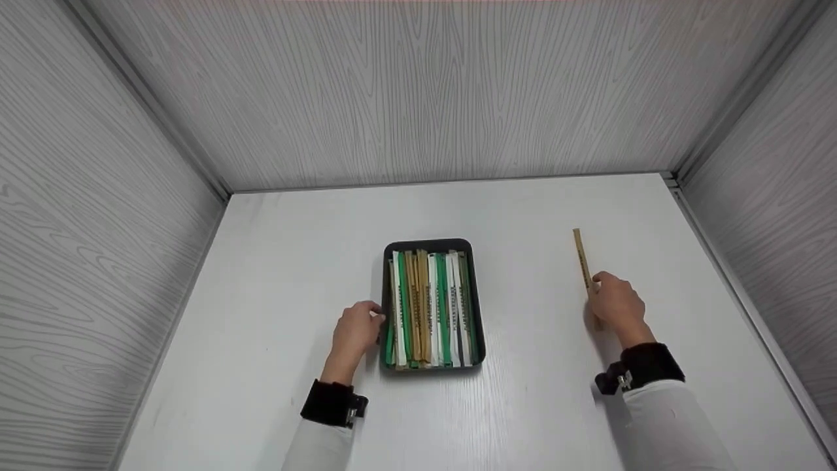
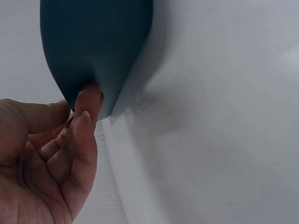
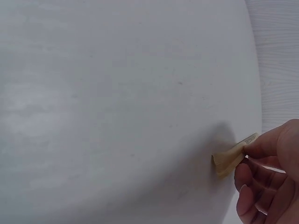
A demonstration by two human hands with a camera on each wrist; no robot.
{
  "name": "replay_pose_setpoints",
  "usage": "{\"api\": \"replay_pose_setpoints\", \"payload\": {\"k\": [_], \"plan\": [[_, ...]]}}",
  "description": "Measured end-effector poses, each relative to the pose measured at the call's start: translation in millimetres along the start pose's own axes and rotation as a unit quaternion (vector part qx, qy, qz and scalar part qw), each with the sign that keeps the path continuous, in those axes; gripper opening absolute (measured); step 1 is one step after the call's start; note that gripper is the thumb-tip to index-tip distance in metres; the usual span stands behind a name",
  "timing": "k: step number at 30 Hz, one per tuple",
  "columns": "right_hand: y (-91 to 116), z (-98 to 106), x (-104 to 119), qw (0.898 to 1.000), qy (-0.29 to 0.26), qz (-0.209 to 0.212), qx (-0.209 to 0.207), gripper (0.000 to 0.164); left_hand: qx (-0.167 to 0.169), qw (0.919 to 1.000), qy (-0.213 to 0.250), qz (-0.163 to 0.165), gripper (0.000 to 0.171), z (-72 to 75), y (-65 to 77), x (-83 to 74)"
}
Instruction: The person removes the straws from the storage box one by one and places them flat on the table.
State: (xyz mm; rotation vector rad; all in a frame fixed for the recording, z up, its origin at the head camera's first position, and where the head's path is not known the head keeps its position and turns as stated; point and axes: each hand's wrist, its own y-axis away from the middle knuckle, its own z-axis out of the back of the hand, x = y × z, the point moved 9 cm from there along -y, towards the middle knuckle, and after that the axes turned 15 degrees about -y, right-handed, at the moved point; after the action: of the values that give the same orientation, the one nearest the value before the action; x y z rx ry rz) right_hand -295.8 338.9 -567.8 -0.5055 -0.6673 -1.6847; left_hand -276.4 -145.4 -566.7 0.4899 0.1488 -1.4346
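Between thumb and fingers, my right hand pinches a long narrow brown paper packet with dark print. The packet points away over the right part of the table; its near end looks flattened in the right wrist view. At the middle, a dark rectangular tray holds several slim packets in white, green and brown, lying lengthwise side by side. My left hand grips the tray's left side, its thumb by the rim and a fingertip against the outer wall.
The white tabletop surrounds the tray. Grey wood-grain panels stand at the back, left and right. Each wrist wears a black band, the left one and the right one, with a small device attached.
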Motion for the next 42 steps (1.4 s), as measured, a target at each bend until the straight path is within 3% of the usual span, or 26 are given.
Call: {"api": "replay_pose_setpoints", "payload": {"k": [10, 15, 21, 33, 37, 42], "plan": [[-2, 8, 9, 1.0, -0.006, -0.005, -0.026, 0.045, -0.007, 0.9999, 0.003, -0.007, 0.021, -0.1, 2.6, -0.6], [-2, 1, 12, 1.0, 0.016, -0.004, -0.007, 0.044, -0.007, 1.0, 0.0, -0.006, 0.022, 0.1, 3.1, -0.9], [-1, -5, 3, 1.0, 0.022, -0.013, 0.012, 0.038, -0.008, 0.9999, 0.001, -0.006, 0.022, -0.6, 3.1, -1.3], [3, 15, -21, 1.0, 0.013, -0.027, 0.003, 0.045, -0.001, 1.0, 0.005, -0.001, 0.022, -2.5, 0.4, 1.4], [6, 19, 0, 0.999, 0.016, 0.009, -0.045, 0.043, -0.001, 1.0, 0.001, 0.0, 0.022, -2.2, 0.6, 2.3], [21, 4, 70, 0.989, 0.015, 0.107, -0.098, 0.037, -0.007, 1.0, -0.001, -0.005, 0.021, -0.6, 1.9, 1.3]]}}
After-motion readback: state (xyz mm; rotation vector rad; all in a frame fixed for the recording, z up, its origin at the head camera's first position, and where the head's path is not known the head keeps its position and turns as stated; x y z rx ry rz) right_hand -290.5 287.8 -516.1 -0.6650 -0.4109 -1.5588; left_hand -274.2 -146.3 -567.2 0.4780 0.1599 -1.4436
